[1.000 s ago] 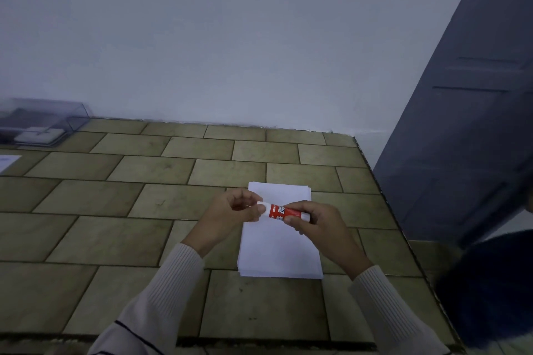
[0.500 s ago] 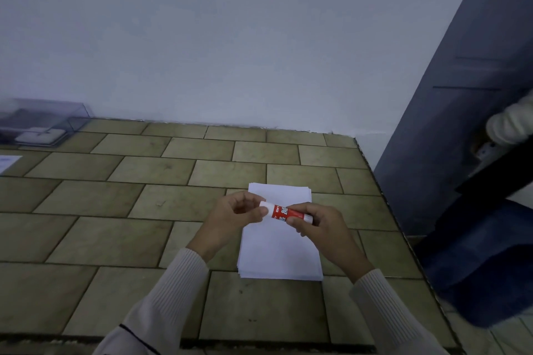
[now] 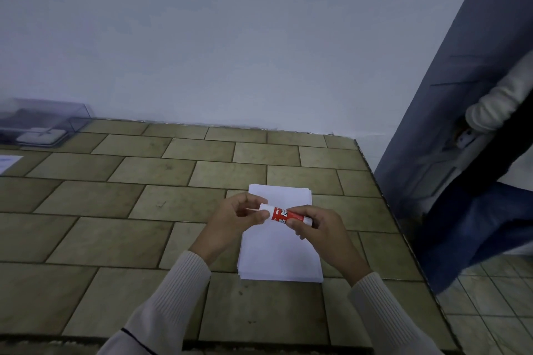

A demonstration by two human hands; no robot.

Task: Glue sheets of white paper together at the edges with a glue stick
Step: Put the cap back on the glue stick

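A stack of white paper sheets [image 3: 279, 253] lies flat on the tiled counter [image 3: 115, 210], near its right side. Above the stack I hold a red and white glue stick [image 3: 284, 214] sideways with both hands. My right hand [image 3: 320, 228] grips its red body and base. My left hand [image 3: 236, 217] pinches the white cap end between thumb and fingers. The cap sits on the stick.
A clear plastic box [image 3: 43, 121] stands at the back left by the wall, with a loose paper [image 3: 8, 163] in front of it. The counter's right edge [image 3: 383, 199] drops to a tiled floor. Another person [image 3: 490, 181] stands by the grey door [image 3: 450, 89] at the right.
My hands and the glue stick have barely moved. At the right, another person has come into view by the door, where only a dark blue shape showed before.
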